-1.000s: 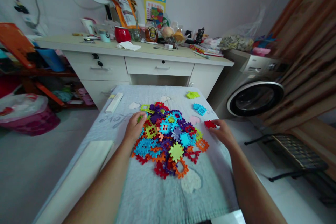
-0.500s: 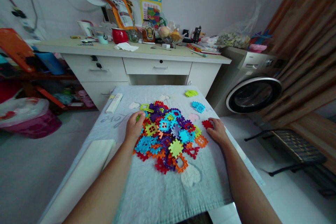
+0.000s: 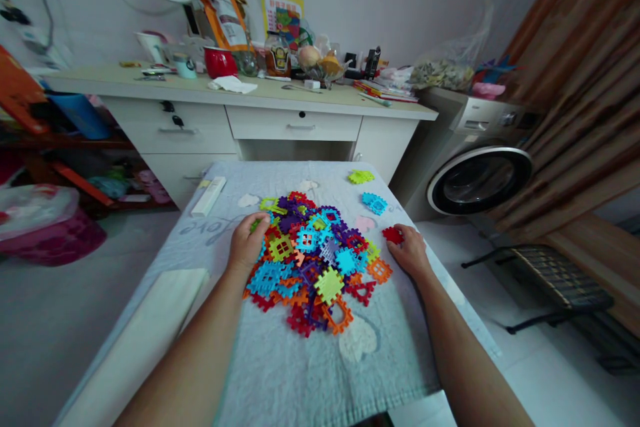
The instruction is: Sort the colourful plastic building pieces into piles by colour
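Note:
A heap of colourful plastic interlocking tiles (image 3: 315,260) lies on a small table covered with a pale blue towel (image 3: 300,367). My left hand (image 3: 246,243) rests at the heap's left edge, fingers curled round a green tile. My right hand (image 3: 411,252) lies at the heap's right side, its fingertips on a red tile (image 3: 393,235). Apart from the heap lie a light blue tile (image 3: 375,203) and a lime green tile (image 3: 361,177) toward the table's far right.
A white box (image 3: 209,196) lies at the towel's far left. Behind the table stands a white desk (image 3: 235,123) crowded with cups, jars and papers. A washing machine (image 3: 477,167) stands to the right, a pink tub (image 3: 47,227) on the floor at left.
The view has drifted slightly to the right. Both hands have stayed at the sides of the heap; my right hand has drawn the red tile a little closer to the pile.

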The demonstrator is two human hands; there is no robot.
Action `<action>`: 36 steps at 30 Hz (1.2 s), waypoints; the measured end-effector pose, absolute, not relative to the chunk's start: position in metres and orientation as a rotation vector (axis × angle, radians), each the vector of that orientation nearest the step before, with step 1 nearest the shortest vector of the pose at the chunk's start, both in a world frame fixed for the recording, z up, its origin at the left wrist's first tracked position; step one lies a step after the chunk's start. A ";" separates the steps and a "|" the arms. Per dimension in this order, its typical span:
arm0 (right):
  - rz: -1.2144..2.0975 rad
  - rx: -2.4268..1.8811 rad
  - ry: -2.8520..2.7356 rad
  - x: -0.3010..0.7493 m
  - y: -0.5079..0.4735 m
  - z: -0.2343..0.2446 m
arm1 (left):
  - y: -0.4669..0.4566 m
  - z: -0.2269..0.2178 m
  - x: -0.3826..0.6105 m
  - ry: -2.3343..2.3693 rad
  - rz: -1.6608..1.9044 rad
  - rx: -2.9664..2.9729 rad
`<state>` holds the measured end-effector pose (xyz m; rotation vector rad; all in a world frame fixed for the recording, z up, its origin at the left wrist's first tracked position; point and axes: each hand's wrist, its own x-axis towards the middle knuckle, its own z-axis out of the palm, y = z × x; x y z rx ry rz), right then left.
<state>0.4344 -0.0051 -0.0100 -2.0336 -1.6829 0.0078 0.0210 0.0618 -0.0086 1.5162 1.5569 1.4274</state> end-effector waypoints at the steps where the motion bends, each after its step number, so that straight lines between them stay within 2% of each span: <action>1: -0.012 -2.018 -1.664 0.434 -0.006 -0.009 | 0.062 -0.008 0.021 1.553 1.424 1.514; 5: -0.038 -1.803 -1.679 0.419 -0.009 0.003 | 0.062 -0.006 0.022 1.550 1.409 1.507; 10: 0.262 -1.477 -1.860 0.382 -0.013 0.011 | 0.063 -0.008 0.022 1.546 1.400 1.522; 19: 0.518 -1.450 -1.920 0.355 -0.013 0.002 | 0.064 -0.011 0.020 1.558 1.386 1.544; 36: 0.706 -1.359 -1.810 0.310 0.041 0.007 | 0.063 -0.007 0.017 1.607 1.349 1.598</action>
